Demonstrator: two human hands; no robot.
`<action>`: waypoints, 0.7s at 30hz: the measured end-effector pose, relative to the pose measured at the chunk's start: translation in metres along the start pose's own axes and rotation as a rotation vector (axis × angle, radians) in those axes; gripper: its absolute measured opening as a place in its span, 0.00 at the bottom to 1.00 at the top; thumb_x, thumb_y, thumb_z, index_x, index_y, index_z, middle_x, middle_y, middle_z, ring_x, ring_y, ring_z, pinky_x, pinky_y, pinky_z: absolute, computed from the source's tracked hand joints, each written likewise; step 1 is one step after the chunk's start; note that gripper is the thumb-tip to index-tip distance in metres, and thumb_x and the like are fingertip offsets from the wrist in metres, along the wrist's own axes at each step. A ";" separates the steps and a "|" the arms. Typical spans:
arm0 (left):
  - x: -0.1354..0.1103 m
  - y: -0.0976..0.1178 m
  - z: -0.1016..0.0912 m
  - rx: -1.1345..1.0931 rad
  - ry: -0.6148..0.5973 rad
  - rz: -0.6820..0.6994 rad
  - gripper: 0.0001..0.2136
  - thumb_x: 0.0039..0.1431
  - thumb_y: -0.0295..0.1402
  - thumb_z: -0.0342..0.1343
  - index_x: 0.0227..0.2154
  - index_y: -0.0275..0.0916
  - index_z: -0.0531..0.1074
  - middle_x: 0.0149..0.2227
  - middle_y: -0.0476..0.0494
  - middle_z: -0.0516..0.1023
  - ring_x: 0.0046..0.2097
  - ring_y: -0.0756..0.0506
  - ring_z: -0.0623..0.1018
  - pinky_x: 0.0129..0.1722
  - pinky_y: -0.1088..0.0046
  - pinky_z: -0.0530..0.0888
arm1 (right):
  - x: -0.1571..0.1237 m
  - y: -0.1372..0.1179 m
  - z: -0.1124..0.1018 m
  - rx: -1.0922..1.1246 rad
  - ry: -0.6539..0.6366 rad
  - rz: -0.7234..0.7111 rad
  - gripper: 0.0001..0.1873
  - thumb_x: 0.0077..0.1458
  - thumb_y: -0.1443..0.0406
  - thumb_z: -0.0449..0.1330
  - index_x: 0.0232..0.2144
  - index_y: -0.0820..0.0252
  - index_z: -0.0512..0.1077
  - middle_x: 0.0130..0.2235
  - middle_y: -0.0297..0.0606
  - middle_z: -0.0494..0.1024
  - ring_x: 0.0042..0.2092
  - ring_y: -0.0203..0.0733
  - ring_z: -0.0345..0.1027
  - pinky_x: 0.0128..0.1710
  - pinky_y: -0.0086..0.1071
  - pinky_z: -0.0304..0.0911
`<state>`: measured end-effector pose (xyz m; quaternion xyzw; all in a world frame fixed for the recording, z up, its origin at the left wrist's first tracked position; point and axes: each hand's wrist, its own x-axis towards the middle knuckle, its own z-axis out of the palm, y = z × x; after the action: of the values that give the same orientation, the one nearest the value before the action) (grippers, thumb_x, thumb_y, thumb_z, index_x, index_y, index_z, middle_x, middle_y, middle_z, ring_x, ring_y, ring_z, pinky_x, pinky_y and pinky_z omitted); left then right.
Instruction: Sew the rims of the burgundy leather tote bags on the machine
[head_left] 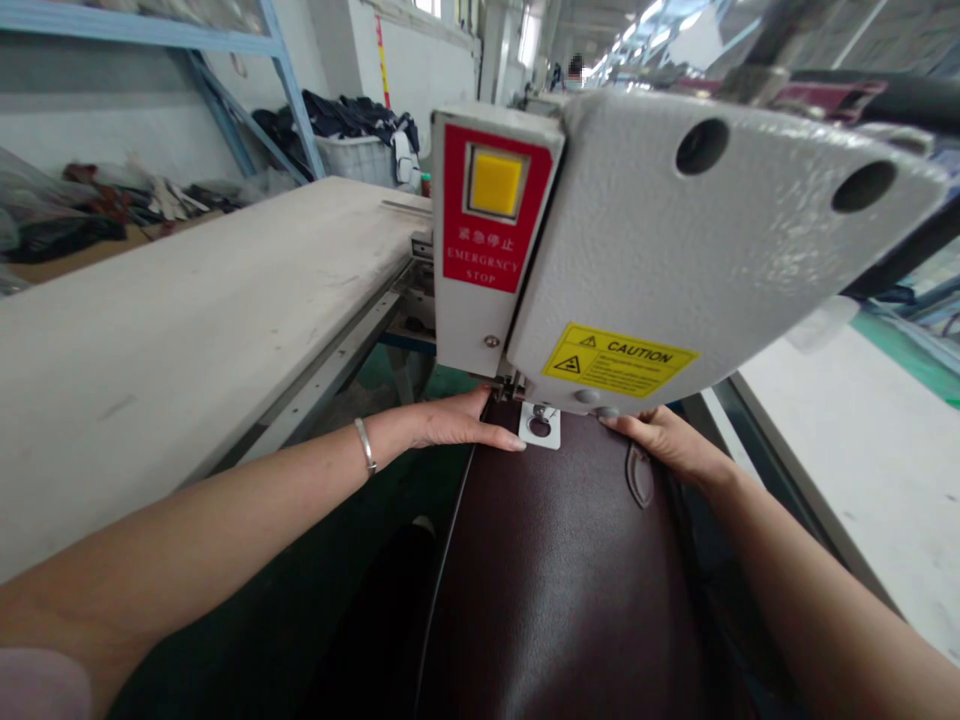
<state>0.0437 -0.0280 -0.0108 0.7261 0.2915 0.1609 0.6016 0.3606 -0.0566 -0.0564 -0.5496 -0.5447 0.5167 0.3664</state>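
A dark brown leather piece (555, 580) hangs from beneath the head of a white industrial sewing machine (675, 250) down toward me. A pale metal presser plate (551, 436) with a round hole rests on the leather. My left hand (457, 420) grips its left edge, thumb flat on top beside the plate, the other fingers partly hidden under the machine head. Over at the right edge, my right hand (664, 440) pinches the leather with its thumb on top; the fingers below are hidden. A stitched leaf-shaped leather tab (639, 475) lies just below that hand.
A red emergency-stop panel with a yellow button (495, 183) faces me on the machine. White tabletops (187, 330) flank it on both sides. At the back left stand a blue rack (150, 30) and a bin (356, 160) of dark cloth. Another person appears far off.
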 end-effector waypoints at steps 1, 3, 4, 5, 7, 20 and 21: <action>0.000 0.000 0.000 0.009 0.008 -0.008 0.38 0.49 0.41 0.66 0.62 0.38 0.61 0.63 0.36 0.67 0.65 0.36 0.63 0.65 0.55 0.57 | -0.001 -0.001 0.000 -0.001 -0.002 -0.002 0.21 0.42 0.48 0.72 0.22 0.56 0.71 0.19 0.33 0.68 0.26 0.40 0.63 0.26 0.33 0.59; 0.000 0.002 0.000 0.025 -0.007 -0.007 0.37 0.49 0.41 0.66 0.62 0.38 0.62 0.61 0.36 0.68 0.65 0.36 0.63 0.65 0.55 0.57 | -0.002 -0.003 0.001 -0.003 -0.006 0.000 0.22 0.42 0.48 0.72 0.22 0.57 0.71 0.19 0.33 0.67 0.26 0.41 0.64 0.26 0.32 0.59; 0.000 0.002 0.000 0.030 -0.020 0.002 0.35 0.50 0.40 0.65 0.61 0.38 0.63 0.60 0.36 0.70 0.65 0.35 0.64 0.65 0.54 0.57 | -0.002 -0.003 0.001 -0.006 -0.008 0.008 0.22 0.42 0.48 0.72 0.22 0.57 0.71 0.19 0.34 0.68 0.27 0.41 0.64 0.25 0.32 0.59; 0.000 0.003 0.000 0.034 -0.031 0.015 0.34 0.50 0.40 0.65 0.61 0.38 0.64 0.59 0.36 0.71 0.65 0.35 0.64 0.65 0.54 0.58 | -0.002 -0.004 0.002 -0.012 -0.008 0.016 0.22 0.42 0.47 0.72 0.22 0.57 0.72 0.20 0.34 0.69 0.27 0.42 0.65 0.26 0.32 0.59; 0.000 0.003 0.001 0.045 -0.034 0.041 0.33 0.51 0.40 0.64 0.60 0.38 0.65 0.57 0.37 0.73 0.64 0.35 0.65 0.64 0.54 0.59 | -0.002 -0.004 0.002 -0.024 0.003 0.017 0.22 0.43 0.47 0.71 0.23 0.58 0.72 0.21 0.35 0.71 0.28 0.42 0.66 0.26 0.33 0.60; 0.008 -0.005 -0.006 0.140 0.055 0.036 0.34 0.51 0.45 0.64 0.59 0.36 0.64 0.61 0.36 0.69 0.65 0.35 0.64 0.66 0.53 0.57 | 0.009 0.001 0.000 -0.042 0.119 -0.130 0.23 0.40 0.46 0.72 0.24 0.56 0.72 0.23 0.34 0.72 0.35 0.46 0.70 0.32 0.32 0.64; 0.009 -0.006 -0.005 0.148 0.080 0.016 0.35 0.51 0.46 0.64 0.60 0.36 0.63 0.62 0.35 0.68 0.65 0.35 0.64 0.66 0.53 0.57 | 0.008 0.001 -0.002 -0.051 0.125 -0.127 0.23 0.40 0.46 0.72 0.24 0.56 0.72 0.23 0.34 0.72 0.34 0.45 0.70 0.31 0.32 0.64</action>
<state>0.0463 -0.0185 -0.0168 0.7639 0.3207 0.1724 0.5329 0.3613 -0.0487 -0.0581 -0.5541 -0.5677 0.4431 0.4176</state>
